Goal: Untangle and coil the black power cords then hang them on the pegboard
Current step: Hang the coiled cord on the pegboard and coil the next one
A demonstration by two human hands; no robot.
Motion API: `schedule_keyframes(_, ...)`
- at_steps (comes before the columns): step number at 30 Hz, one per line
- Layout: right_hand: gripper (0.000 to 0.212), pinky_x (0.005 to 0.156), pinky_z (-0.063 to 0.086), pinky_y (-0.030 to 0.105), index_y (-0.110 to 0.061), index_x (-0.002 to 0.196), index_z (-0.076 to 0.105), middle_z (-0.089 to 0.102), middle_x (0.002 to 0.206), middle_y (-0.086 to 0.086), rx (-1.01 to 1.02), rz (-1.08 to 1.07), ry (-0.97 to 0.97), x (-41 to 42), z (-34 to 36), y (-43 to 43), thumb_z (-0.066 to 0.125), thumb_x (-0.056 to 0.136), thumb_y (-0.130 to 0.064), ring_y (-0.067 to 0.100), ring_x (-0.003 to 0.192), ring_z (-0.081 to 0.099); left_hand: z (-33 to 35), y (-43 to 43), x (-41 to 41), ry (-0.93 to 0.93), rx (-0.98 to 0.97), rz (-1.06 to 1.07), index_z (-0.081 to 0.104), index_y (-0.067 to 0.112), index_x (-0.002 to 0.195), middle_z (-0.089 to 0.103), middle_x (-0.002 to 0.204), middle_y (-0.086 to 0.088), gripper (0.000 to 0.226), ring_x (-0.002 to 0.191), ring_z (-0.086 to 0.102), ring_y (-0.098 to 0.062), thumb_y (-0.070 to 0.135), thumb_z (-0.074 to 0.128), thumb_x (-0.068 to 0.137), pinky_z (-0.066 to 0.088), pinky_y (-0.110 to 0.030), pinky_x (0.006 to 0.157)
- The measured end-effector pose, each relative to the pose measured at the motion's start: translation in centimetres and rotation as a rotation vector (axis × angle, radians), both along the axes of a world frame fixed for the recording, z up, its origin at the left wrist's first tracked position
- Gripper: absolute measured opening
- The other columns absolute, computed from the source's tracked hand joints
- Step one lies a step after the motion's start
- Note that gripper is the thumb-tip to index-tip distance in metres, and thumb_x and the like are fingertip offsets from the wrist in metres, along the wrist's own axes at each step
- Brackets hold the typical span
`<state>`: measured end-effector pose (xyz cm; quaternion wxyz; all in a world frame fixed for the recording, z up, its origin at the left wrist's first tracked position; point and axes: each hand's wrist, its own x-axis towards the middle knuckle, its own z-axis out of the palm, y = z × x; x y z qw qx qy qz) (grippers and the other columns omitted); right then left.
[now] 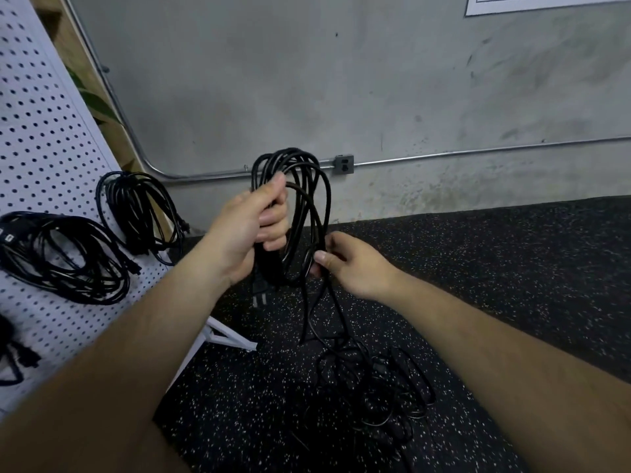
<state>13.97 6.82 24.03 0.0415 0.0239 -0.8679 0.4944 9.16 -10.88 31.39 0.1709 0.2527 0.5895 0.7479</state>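
So this is mid-coiling. The coil (300, 199) of black power cord is held up in the air between the two hands, several long loops bunched together. It's clearly not finished, because a loose strand (338, 308) runs from the right hand down into a messy tangle (375, 387) of cord on the floor (512, 285), below and a bit right of both hands. The plug (261, 295) dangles just under the left hand. The left hand (246, 233) is clamped around the gathered loops near their top, fingers curled round the bundle. The right hand (348, 264) sits just beside it, lower and to the right. It's pinching one strand between thumb and fingertips at the coil's lower edge, and I can't really see its other fingers. My guess for the next move is to slide the right hand down the strand, pull more slack up out of the tangle and lay another loop into the left hand's grip. That pile looks knotty, so it'll probably want teasing loose rather than yanking. Off to the left of the left hand is the white pegboard (44, 131), with two hung coils (136, 209) on it already, so hanging this one comes once the rest is wound.
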Motion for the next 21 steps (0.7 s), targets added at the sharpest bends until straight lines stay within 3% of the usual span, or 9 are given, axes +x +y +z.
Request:
schedule_keyframes(3, 0.021, 0.082, 0.058, 0.041, -0.015, 0.093, 0.061, 0.075, 0.090, -0.002, 0.133, -0.033, 0.043, 0.2, 0.5, -0.1, 0.052, 0.105, -0.029, 0.012, 0.082, 0.069, 0.0, -0.6, -0.8, 0.005, 0.032, 0.131, 0.049, 0.019, 0.075, 0.027, 0.049, 0.009, 0.035, 0.037, 0.023, -0.005, 0.036, 0.048, 0.106, 0.024, -0.020, 0.038)
schedule_keyframes(8, 0.021, 0.074, 0.060, 0.045, -0.013, 0.090, 0.057, 0.072, 0.084, 0.005, 0.218, -0.098, 0.010, 0.4, -0.2, 0.7, 0.053, 0.105, -0.026, 0.021, 0.076, 0.072, 0.5, -1.5, -1.5, -0.023, 0.138, 0.285, 0.048, 0.020, 0.074, 0.029, 0.047, 0.011, 0.037, 0.038, 0.022, -0.006, 0.035, 0.045, 0.108, 0.019, -0.022, 0.041)
schedule_keyframes(11, 0.022, 0.070, 0.063, 0.042, -0.006, 0.095, 0.059, 0.075, 0.082, 0.014, 0.167, -0.232, -0.393, 0.4, -1.7, 2.6, 0.048, 0.107, -0.020, 0.024, 0.070, 0.076, 1.6, -2.8, -2.3, -0.025, 0.227, 0.361, 0.048, 0.021, 0.073, 0.029, 0.046, 0.010, 0.038, 0.039, 0.022, -0.006, 0.035, 0.045, 0.108, 0.020, -0.022, 0.042)
schedule_keyframes(14, 0.021, 0.059, 0.057, 0.026, 0.004, 0.104, 0.065, 0.076, 0.092, 0.013, 0.542, -0.143, -0.781, 1.9, -2.8, 4.1, 0.054, 0.103, -0.014, 0.019, 0.071, 0.076, 1.9, -4.0, -2.9, -0.007, 0.238, 0.397, 0.049, 0.023, 0.071, 0.029, 0.047, 0.010, 0.039, 0.041, 0.021, -0.007, 0.038, 0.048, 0.107, 0.023, -0.022, 0.042)
schedule_keyframes(16, 0.025, 0.050, 0.055, 0.025, 0.007, 0.117, 0.062, 0.072, 0.087, 0.014, 0.549, -0.172, -0.847, 2.1, -2.9, 4.5, 0.057, 0.100, -0.009, 0.019, 0.064, 0.073, 1.7, -4.2, -2.9, 0.006, 0.213, 0.375, 0.050, 0.023, 0.071, 0.029, 0.048, 0.010, 0.038, 0.041, 0.021, -0.008, 0.039, 0.049, 0.106, 0.022, -0.023, 0.043)
schedule_keyframes(17, 0.037, 0.054, 0.058, 0.028, 0.009, 0.131, 0.054, 0.070, 0.094, 0.018, 0.555, -0.181, -0.792, 1.9, -3.0, 4.4, 0.056, 0.098, -0.006, 0.023, 0.072, 0.074, 1.6, -4.1, -2.7, 0.020, 0.199, 0.352, 0.051, 0.023, 0.072, 0.028, 0.049, 0.010, 0.038, 0.042, 0.021, -0.008, 0.039, 0.049, 0.106, 0.022, -0.024, 0.043)
schedule_keyframes(19, 0.069, 0.078, 0.060, 0.034, -0.002, 0.156, 0.023, 0.053, 0.138, 0.025, 0.587, -0.117, -0.685, 1.1, -2.3, 3.6, 0.054, 0.095, -0.002, 0.030, 0.108, 0.066, 1.4, -3.8, -2.2, 0.055, 0.179, 0.301, 0.051, 0.021, 0.074, 0.028, 0.049, 0.009, 0.037, 0.042, 0.020, -0.009, 0.038, 0.048, 0.106, 0.020, -0.025, 0.043)
schedule_keyframes(21, 0.084, 0.100, 0.050, 0.035, -0.021, 0.161, 0.009, 0.024, 0.164, 0.012, 0.544, 0.039, -0.439, 0.5, -1.6, 1.5, 0.058, 0.094, -0.007, 0.031, 0.138, 0.045, 1.4, -3.5, -1.6, 0.085, 0.162, 0.258, 0.051, 0.020, 0.075, 0.027, 0.049, 0.009, 0.036, 0.042, 0.020, -0.009, 0.036, 0.046, 0.107, 0.019, -0.025, 0.044)
